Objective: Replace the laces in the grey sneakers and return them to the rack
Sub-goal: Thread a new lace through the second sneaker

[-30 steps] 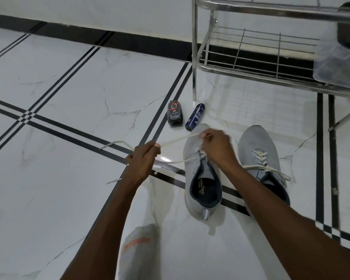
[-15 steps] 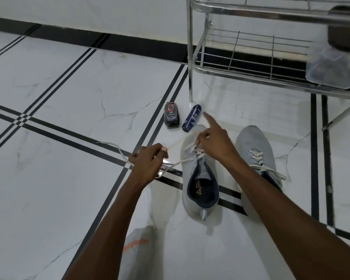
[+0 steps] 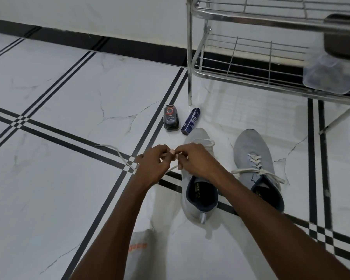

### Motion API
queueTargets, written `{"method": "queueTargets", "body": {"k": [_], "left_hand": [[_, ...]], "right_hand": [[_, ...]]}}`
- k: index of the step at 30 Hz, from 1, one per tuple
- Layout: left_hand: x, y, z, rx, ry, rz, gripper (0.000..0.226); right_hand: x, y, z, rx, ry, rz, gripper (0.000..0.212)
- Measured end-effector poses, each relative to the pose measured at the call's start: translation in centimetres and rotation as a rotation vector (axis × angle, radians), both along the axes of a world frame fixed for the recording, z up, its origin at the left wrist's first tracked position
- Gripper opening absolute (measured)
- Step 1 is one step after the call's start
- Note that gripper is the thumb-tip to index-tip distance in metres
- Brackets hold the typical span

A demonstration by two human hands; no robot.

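Two grey sneakers stand on the white floor. The left sneaker has a white lace partly threaded; one end trails off to the left across the tiles. My left hand and my right hand meet just left of that shoe's tongue, fingers curled, both pinching the lace between them. The right sneaker is fully laced in white, its loose ends lying on either side. The metal shoe rack stands behind the shoes.
A black shoe-polish container and a dark blue spray can lie by the rack's leg. A clear plastic box sits on the rack's lower shelf, a dark item above it. Grey cloth lies near me.
My right hand has come off the shoe's eyelets and moved left to meet my left hand, which shifted right. Both now pinch the lace together.
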State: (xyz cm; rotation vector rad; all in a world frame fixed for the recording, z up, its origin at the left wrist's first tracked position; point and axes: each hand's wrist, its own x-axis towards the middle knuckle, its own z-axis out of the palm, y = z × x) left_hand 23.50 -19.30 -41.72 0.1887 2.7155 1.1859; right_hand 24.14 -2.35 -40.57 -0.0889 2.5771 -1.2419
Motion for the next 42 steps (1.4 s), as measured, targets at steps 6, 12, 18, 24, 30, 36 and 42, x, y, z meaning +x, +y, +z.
{"method": "queueTargets", "body": {"k": [6, 12, 18, 24, 30, 36, 42], "left_hand": [[-0.2, 0.4, 0.3, 0.290, 0.042, 0.234, 0.021], [-0.1, 2.1, 0.9, 0.875, -0.236, 0.405, 0.022], [-0.6, 4.0, 0.0, 0.653, -0.105, 0.279, 0.013], [-0.5, 6.0, -2.1, 0.312, -0.009, 0.063, 0.003], [0.2, 6.5, -2.3, 0.102, -0.013, -0.062, 0.005], [0.4, 7.3, -1.8, 0.039, -0.047, -0.059, 0.006], [0.7, 8.0, -2.0, 0.013, -0.026, -0.041, 0.008]], "right_hand": [[0.3, 0.4, 0.1, 0.001, -0.030, -0.033, 0.022], [0.6, 2.8, 0.5, -0.133, -0.139, -0.156, 0.038], [1.3, 6.8, 1.6, 0.108, -0.238, -0.244, 0.025], [3.2, 4.3, -0.4, 0.356, -0.082, -0.187, 0.019], [3.2, 5.5, -2.1, 0.166, -0.096, -0.379, 0.015], [3.0, 7.1, -3.3, -0.248, -0.342, -0.568, 0.013], [2.9, 7.3, -3.5, -0.306, -0.369, -0.570, 0.015]]}}
